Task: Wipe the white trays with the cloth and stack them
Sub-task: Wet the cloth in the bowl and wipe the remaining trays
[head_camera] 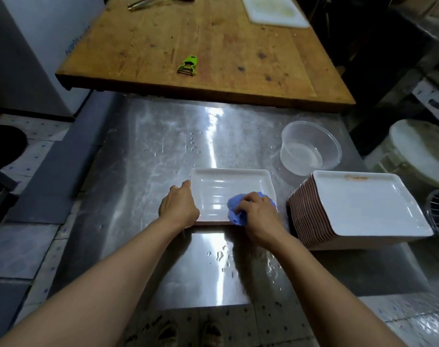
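A single white tray lies flat on the wet steel table, just in front of me. My left hand grips its near-left edge, fingers curled over the rim. My right hand holds a bunched blue cloth and presses it into the tray's near-right corner. To the right stands a tall stack of white trays with brown undersides; the top one has an orange smear near its far edge.
A clear plastic bowl with some water sits behind the trays. A wooden table beyond holds a green peeler and a white cutting board. A wire basket is at the far right.
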Action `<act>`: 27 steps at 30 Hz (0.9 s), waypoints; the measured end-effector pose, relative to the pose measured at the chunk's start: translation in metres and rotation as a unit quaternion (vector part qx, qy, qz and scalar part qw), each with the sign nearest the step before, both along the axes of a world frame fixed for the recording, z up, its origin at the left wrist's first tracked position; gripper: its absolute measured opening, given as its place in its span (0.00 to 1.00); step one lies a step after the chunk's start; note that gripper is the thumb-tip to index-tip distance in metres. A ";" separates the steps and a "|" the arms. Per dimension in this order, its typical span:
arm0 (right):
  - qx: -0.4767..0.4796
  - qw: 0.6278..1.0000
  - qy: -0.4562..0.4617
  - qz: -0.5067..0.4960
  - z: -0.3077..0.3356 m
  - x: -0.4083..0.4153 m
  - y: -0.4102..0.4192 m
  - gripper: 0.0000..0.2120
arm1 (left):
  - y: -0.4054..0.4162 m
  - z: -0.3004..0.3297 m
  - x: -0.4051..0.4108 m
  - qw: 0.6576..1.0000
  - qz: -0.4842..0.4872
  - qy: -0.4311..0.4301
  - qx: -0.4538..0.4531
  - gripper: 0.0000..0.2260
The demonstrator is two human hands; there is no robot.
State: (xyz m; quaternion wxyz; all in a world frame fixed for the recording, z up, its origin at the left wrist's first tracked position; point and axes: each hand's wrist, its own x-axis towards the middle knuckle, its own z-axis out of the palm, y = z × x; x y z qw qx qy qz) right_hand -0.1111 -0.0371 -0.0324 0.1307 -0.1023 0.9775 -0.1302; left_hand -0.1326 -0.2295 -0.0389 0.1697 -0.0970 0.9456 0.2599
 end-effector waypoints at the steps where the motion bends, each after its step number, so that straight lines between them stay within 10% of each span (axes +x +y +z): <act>1: 0.009 1.000 0.003 -0.013 0.001 0.000 0.011 0.19 | 0.000 0.000 0.000 1.000 -0.005 -0.002 -0.007 0.24; 11: -0.027 0.992 0.028 -0.120 -0.007 -0.051 0.008 0.21 | -0.001 -0.001 -0.004 0.999 -0.012 -0.006 -0.038 0.22; 27: -0.086 0.992 -0.021 0.094 -0.017 -0.015 -0.039 0.17 | 0.000 -0.001 -0.002 1.000 0.013 0.003 0.026 0.27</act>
